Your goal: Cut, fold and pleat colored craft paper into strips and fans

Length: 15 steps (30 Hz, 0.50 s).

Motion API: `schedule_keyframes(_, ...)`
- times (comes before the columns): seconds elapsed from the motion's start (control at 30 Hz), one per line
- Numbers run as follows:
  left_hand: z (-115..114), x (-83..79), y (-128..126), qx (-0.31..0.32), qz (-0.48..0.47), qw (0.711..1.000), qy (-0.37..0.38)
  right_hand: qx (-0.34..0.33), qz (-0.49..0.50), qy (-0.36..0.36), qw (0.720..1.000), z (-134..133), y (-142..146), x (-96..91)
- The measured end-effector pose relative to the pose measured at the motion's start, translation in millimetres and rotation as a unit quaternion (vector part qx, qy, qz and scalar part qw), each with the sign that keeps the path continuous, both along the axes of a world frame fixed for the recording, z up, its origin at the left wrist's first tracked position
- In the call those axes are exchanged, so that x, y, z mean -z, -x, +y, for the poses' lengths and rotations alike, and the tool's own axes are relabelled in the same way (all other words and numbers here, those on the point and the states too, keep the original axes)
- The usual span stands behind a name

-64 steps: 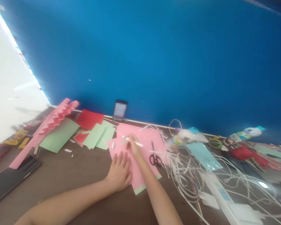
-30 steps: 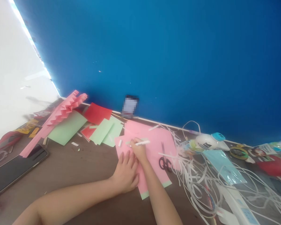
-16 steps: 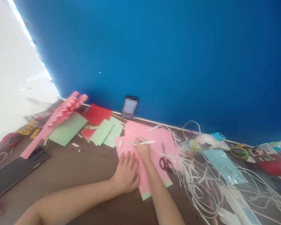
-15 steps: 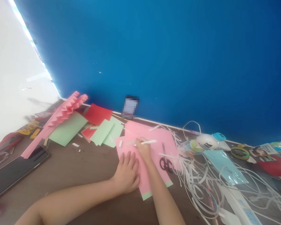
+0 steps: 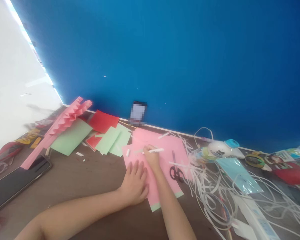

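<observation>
- The step in hand looks like pen work: the right hand (image 5: 152, 156) pinches a slim white pen (image 5: 157, 150), fingers closed together around its barrel, above the pink paper (image 5: 153, 197)
- The left hand (image 5: 134, 183) rests flat with fingers slightly apart, gripping nothing, across the left edge of the pink paper, seemingly to pin it down
- The pen's tip points left, close to a pale green strip (image 5: 138, 152) lying on the pink paper; whether it touches is too small to tell
- My judgement is that the next move calls for a light, controlled pen stroke from the right hand and steady pressure from the left, since a loose sheet could slip
- The pink paper is matte and thin-looking, at least two overlapping rectangles flat on the brown table (image 5: 85, 183), with a green band along the near edge
- On its upper left sits a small white block (image 5: 128, 152); on its right side lie scissors (image 5: 173, 172) with dark loop handles and slim blades
- Left of the pink paper are smooth green sheets (image 5: 108, 140), a flat red sheet (image 5: 103, 120) and, farther off, a pink pleated piece (image 5: 68, 116) with sharp zigzag folds
- Right of it, white cords (image 5: 210, 206) curl in loose loops near a glossy plastic-wrapped blue packet (image 5: 238, 175) and a rounded white bottle (image 5: 216, 149)
</observation>
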<state>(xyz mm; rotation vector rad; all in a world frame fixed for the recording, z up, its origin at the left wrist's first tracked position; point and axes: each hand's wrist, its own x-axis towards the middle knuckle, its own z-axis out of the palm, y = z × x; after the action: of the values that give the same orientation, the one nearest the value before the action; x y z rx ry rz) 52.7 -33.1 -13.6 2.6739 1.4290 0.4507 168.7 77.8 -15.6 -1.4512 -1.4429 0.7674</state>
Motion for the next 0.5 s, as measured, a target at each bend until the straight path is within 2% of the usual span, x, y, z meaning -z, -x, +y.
schedule_keyframes(0.1, 0.2, -2.0, -0.1, -0.003, 0.008, 1.000, -0.001, 0.020, 0.028, -0.014, 0.999, 1.3, -4.6, 0.1)
schedule_keyframes(0.3, -0.2, -2.9, -0.3, -0.002, 0.011, 1.000, -0.005, -0.010, 0.011, 0.001, 1.000, 3.7, -11.3, 1.3)
schedule_keyframes(0.5, 0.2, -1.8, -0.3, -0.002, 0.012, 1.000, -0.006, 0.001, 0.031, 0.000, 1.000, 2.4, -15.6, -1.2)
